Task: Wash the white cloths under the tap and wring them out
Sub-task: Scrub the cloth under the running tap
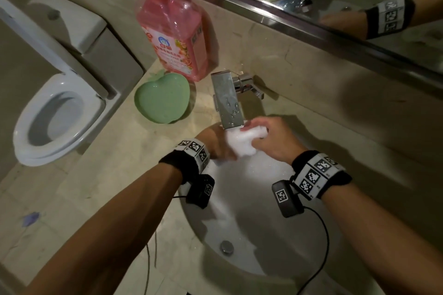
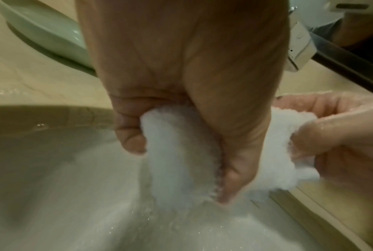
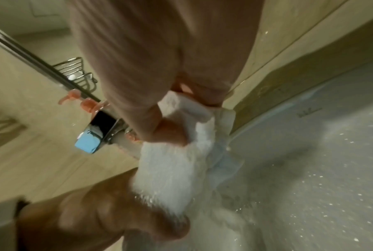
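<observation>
A bunched white cloth (image 1: 242, 142) is held under the chrome tap spout (image 1: 227, 100), over the white basin (image 1: 242, 211). My left hand (image 1: 219, 145) grips its near end; in the left wrist view the cloth (image 2: 177, 161) is squeezed between curled fingers and thumb. My right hand (image 1: 273, 137) grips the far end; the right wrist view shows the cloth (image 3: 170, 169) wet, with water running off it. Water drops spatter the basin (image 3: 310, 195). I see only one cloth.
A pink detergent pump bottle (image 1: 172, 33) and a green apple-shaped dish (image 1: 161, 99) stand on the beige counter left of the tap. The tap lever (image 1: 249, 85) sticks out to the right. A toilet (image 1: 55, 112) sits far left; a mirror edge (image 1: 311, 29) runs behind.
</observation>
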The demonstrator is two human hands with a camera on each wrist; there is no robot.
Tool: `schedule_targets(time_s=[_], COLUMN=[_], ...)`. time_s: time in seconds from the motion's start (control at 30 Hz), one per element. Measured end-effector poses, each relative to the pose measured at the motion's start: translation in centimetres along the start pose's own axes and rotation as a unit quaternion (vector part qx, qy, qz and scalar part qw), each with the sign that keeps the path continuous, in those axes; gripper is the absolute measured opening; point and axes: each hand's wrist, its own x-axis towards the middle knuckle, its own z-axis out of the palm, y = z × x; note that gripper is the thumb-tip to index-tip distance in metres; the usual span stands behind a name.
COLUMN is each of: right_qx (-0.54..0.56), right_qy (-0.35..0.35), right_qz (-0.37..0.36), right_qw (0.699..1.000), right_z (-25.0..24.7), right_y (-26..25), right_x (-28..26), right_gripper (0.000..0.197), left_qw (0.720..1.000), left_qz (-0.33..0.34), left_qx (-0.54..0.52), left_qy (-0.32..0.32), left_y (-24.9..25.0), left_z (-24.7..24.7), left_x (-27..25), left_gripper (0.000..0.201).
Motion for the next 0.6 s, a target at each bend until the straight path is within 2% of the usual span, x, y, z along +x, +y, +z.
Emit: schedule_targets(time_s=[0.13, 0.23, 0.3, 0.37, 0.47, 0.5, 0.6], right_qx=[0.088, 0.088, 0.123, 0.164, 0.076, 0.036, -0.113], right_qy=[-0.086, -0.129, -0.159, -0.16, -0.109, -0.091, -0.086], right_qz=[0.1, 0.147, 0.18, 0.205, 0.177, 0.157, 0.091], right_qw=[0.987, 0.977, 0.963, 0.952, 0.975, 0.983, 0.986], right_z=[-0.7, 0.7, 2.4, 4.1, 4.8, 4.6, 3.8], right_y=[0.8, 0.8, 0.8, 0.6, 0.3, 0.3, 0.2], right_x=[0.0, 0.4, 0.9, 1.4, 2.4, 2.6, 3.2], right_gripper=[0.054, 0.078, 0.097, 0.085, 0.055, 0.051, 0.061], left_qw=[0.991, 0.985, 0.975, 0.965, 0.951, 0.95, 0.962], left_qz=[0.066, 0.046, 0.046, 0.067, 0.073, 0.053, 0.0], left_qx=[0.098, 0.154, 0.201, 0.229, 0.27, 0.282, 0.241], left_qy=[0.061, 0.065, 0.084, 0.105, 0.133, 0.126, 0.125], left_y=[0.2, 0.5, 0.5, 0.5, 0.4, 0.6, 1.0], left_z=[-0.1, -0.8, -1.1, -1.5, -1.5, -1.5, -1.1], left_x=[-0.8, -1.5, -1.8, -1.9, -1.4, -1.4, -0.8], left_gripper=[0.07, 0.044, 0.038, 0.043, 0.045, 0.042, 0.043])
